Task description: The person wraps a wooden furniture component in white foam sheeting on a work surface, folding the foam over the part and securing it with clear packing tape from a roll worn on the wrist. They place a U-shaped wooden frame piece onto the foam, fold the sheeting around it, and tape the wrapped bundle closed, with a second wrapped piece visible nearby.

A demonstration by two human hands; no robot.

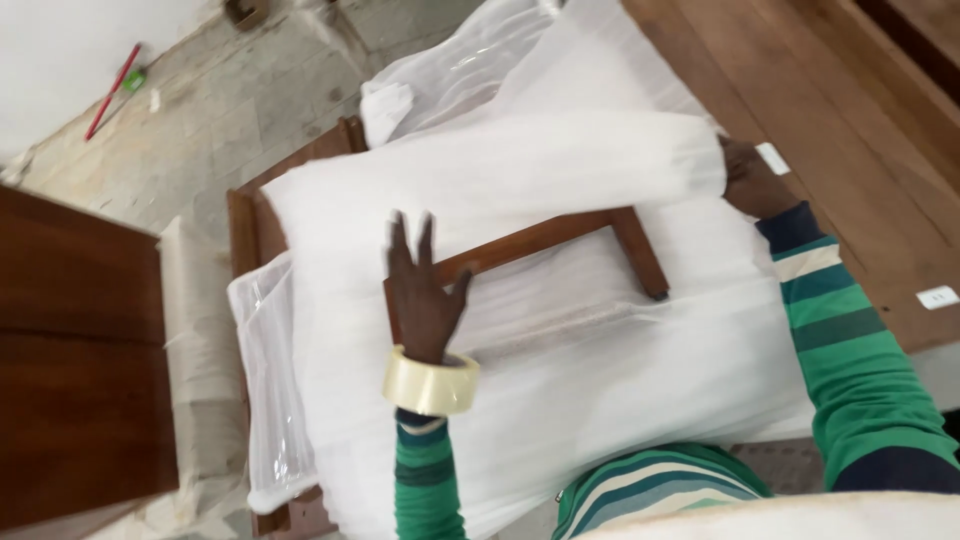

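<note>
A wooden piece of furniture (560, 235) lies on white foam wrapping sheet (600, 370), partly covered by a folded-over flap of the sheet (500, 170). My left hand (425, 290) lies flat with fingers spread on a wooden leg and the foam. A roll of clear tape (432, 381) sits around my left wrist like a bracelet. My right hand (750, 180) presses on the right end of the folded foam flap, partly hidden under its edge. Both sleeves are green striped.
A dark wooden panel (70, 350) stands at the left. Clear plastic wrap (265, 400) hangs off the left side of the bundle. A wooden surface (850, 120) with small white labels (938, 297) lies to the right. A red stick (112, 90) lies on the stone floor.
</note>
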